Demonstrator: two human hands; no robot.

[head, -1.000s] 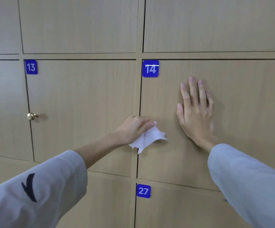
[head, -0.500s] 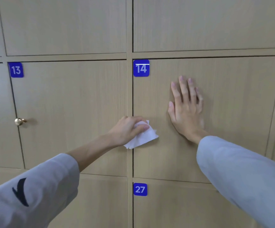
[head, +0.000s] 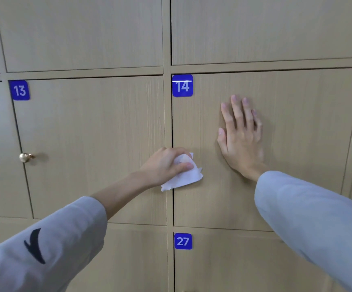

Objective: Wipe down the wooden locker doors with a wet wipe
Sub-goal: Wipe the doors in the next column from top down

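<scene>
Head view: locker door 14 (head: 297,144) fills the 3 o'clock side.
Right hand (head: 241,142): flat, fingers straight, bracing it.
Left hand (head: 166,165): gripping the wet wipe (head: 188,178).
Change: wipe has slid rightward off the divider onto door 14, so wiping here continues.

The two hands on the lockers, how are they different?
The left hand curls round a white wet wipe; the right hand holds nothing. The left sits at door 14's left edge; the right lies flat, fingers straight, further in. Both touch door 14.
</scene>
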